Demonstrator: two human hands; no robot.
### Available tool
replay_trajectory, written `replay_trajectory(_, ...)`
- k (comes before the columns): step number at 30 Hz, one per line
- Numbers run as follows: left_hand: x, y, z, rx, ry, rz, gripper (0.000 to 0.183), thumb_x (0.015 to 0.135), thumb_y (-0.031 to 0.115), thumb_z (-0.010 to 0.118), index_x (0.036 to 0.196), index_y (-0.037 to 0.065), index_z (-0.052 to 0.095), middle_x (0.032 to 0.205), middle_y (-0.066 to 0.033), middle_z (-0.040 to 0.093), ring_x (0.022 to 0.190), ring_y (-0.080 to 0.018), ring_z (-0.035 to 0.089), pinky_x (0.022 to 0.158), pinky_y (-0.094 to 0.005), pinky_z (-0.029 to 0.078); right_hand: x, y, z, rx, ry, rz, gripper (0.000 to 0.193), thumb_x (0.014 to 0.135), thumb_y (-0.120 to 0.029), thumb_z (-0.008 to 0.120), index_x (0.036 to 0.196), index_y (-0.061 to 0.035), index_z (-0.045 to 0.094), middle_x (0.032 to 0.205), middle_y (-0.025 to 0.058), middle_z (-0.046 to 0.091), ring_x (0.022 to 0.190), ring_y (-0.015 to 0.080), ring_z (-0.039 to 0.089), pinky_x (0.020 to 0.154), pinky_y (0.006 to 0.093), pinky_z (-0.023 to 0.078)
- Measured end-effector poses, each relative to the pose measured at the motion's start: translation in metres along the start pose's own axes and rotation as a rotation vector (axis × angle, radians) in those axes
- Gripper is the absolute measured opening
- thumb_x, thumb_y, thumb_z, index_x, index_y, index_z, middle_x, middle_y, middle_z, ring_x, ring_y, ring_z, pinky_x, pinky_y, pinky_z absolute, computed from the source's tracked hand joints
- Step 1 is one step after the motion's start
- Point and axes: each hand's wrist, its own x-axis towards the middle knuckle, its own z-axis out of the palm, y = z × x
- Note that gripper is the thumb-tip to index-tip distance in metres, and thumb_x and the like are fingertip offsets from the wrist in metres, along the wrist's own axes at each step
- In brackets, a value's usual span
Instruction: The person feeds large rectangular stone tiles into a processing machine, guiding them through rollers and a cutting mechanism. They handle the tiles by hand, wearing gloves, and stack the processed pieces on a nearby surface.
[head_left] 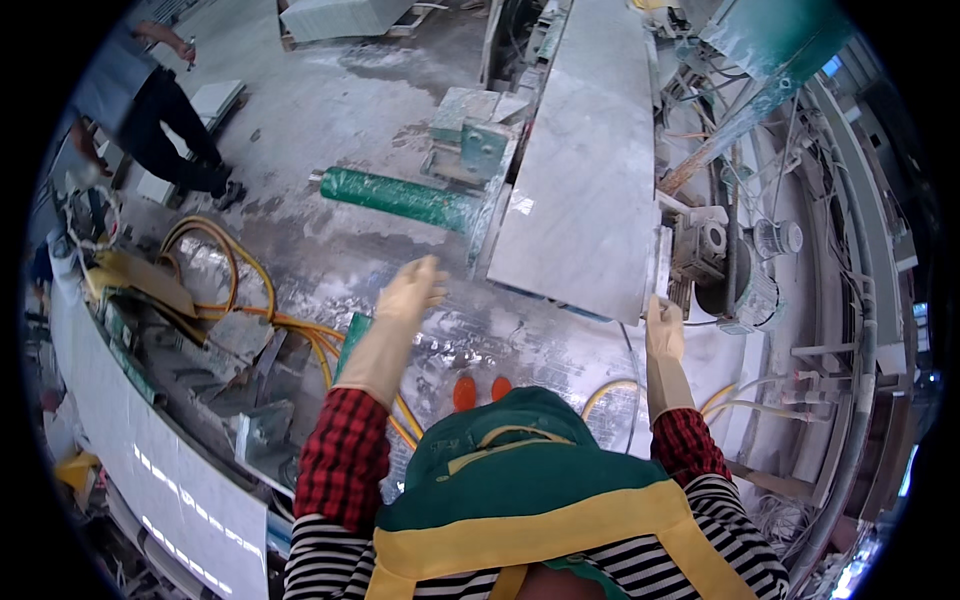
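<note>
Slab [590, 150]: pale grey, faintly veined stone, long and flat, stretching away ahead of the person, its near end slightly right of centre.
Left hand [408, 290]: cream-gloved, held out above the floor [300, 120], apart from the slab's near left corner; its grip is released, fingers extended, nothing in it.
Right hand [665, 330]: cream-gloved, at the slab's near right corner, fingers bent close to the edge; I cannot tell whether this grip clasps the stone or merely touches it.
Green cylinder [395, 197]: sticks out leftward from beside the slab, beyond the left hand.
Motor [700, 245]: grey and dusty, near the slab's right edge, farther off than the right hand.
Yellow hose [300, 323]: looped at left, then running toward the left forearm.
Apron [530, 510]: green with a yellow band, worn over black-and-white striped sleeves [330, 545]; red-and-black checked cuffs [345, 445] meet the gloves.
Boots [465, 393]: orange toes, just past the apron.
Co-worker [150, 110]: upper left, dark trousers, standing well apart.
</note>
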Motion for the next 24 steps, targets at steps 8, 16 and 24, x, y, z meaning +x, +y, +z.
replay_trajectory(8,-0.179,-0.134,-0.219,-0.283,0.644,0.043,0.056,0.110,0.043,0.049,0.143,-0.002,0.055,0.131,-0.0184,0.070,0.106,-0.0239,0.071,0.092,-0.0330,0.058,-0.043,-0.114,0.049,0.097,-0.046,-0.863,0.032,0.094,-0.015,0.063,0.122,-0.0007,0.070,0.127,0.0225,0.070,0.118,0.0441,0.065,0.103,0.0506,0.050)
replay_trajectory(16,-0.342,-0.221,-0.151,-0.488,0.963,0.075,0.057,0.111,0.049,0.049,0.138,-0.001,0.057,0.131,-0.0158,0.070,0.105,-0.0219,0.071,0.089,-0.0304,0.057,-0.009,-0.180,0.132,-0.001,-0.091,-1.231,0.037,0.089,-0.018,0.065,0.124,-0.0051,0.067,0.126,0.0170,0.067,0.119,0.0425,0.060,0.106,0.0501,0.047)
replay_trajectory(24,-0.418,-0.285,-0.072,-0.609,1.084,-0.047,0.052,0.110,0.045,0.051,0.136,0.001,0.058,0.127,-0.0159,0.071,0.102,-0.0244,0.072,0.085,-0.0328,0.060,0.004,-0.174,0.130,0.113,-0.018,-1.314,0.022,0.087,-0.015,0.064,0.108,-0.0069,0.064,0.121,0.0140,0.066,0.112,0.0380,0.060,0.099,0.0487,0.049)
